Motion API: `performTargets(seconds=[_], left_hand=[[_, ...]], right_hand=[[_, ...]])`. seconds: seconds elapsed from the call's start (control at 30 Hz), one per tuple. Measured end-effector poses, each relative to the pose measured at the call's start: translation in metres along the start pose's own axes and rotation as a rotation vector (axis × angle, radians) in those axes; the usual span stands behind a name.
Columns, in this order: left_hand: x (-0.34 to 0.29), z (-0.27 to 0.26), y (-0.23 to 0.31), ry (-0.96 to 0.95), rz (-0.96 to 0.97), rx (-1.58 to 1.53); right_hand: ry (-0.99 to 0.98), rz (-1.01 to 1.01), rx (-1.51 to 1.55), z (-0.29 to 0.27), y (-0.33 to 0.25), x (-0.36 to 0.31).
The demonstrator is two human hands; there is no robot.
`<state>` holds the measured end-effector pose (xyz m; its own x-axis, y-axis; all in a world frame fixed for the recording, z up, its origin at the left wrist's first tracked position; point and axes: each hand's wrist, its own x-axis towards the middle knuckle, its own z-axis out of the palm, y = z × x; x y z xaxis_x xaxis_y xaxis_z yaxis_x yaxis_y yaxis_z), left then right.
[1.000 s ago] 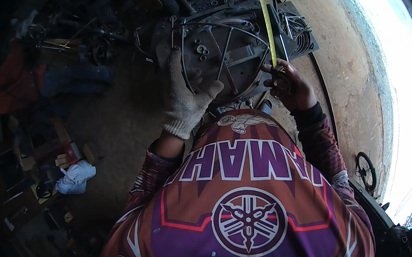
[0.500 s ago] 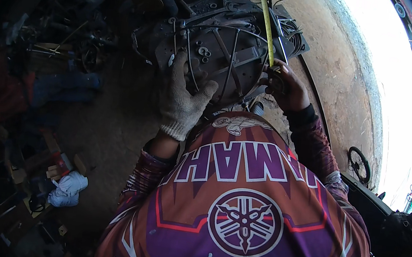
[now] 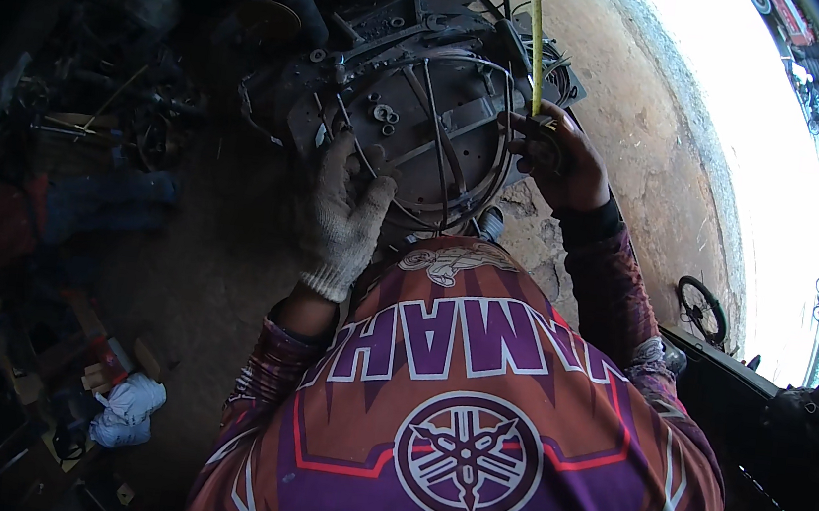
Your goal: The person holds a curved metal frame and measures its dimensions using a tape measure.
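Note:
A round frame of thin metal rods [image 3: 431, 88], crossed by bars, stands over a dark metal work table [image 3: 296, 116]. My left hand [image 3: 341, 218], in a pale knitted glove, is at the frame's left side, its fingers and thumb around the rim rod; the fingertips are partly hidden. My bare right hand [image 3: 574, 169] is closed on a tape measure [image 3: 545, 148] beside the frame's right side. The tape's yellow blade [image 3: 536, 44] runs out away from me, past the upper edge of the view. Several nuts or washers [image 3: 383, 113] lie on the table inside the frame.
Coiled wire [image 3: 554, 69] and dark metal parts crowd the table's far side. A bicycle wheel [image 3: 701, 310] shows at the right, near a dark bag [image 3: 802, 418]. Cluttered boxes and a white bag [image 3: 129, 410] are at the lower left.
The view has shifted, so the table sits further left. My left thumb has come closer to its fingers, and the round frame has shifted slightly left over the table. The tape blade stands more upright.

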<state>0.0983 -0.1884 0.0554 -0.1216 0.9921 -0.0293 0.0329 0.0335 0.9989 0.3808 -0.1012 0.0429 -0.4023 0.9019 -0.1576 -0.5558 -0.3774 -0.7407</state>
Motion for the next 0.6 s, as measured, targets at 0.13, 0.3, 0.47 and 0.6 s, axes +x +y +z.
performTargets(seconds=[0.13,0.3,0.47,0.6], left_hand=[[0.000,-0.001,-0.010,0.011,0.071,-0.018],[0.006,0.002,-0.005,0.025,0.018,-0.104],[0.010,-0.003,-0.008,0.018,0.025,-0.165],[0.015,-0.006,-0.003,0.020,0.039,-0.170]], right_hand=[[-0.018,-0.023,0.013,-0.002,0.000,0.007],[-0.031,-0.028,0.023,-0.005,-0.001,0.015],[-0.134,-0.049,0.071,0.001,-0.009,0.020],[-0.142,-0.054,0.147,0.003,-0.013,0.025]])
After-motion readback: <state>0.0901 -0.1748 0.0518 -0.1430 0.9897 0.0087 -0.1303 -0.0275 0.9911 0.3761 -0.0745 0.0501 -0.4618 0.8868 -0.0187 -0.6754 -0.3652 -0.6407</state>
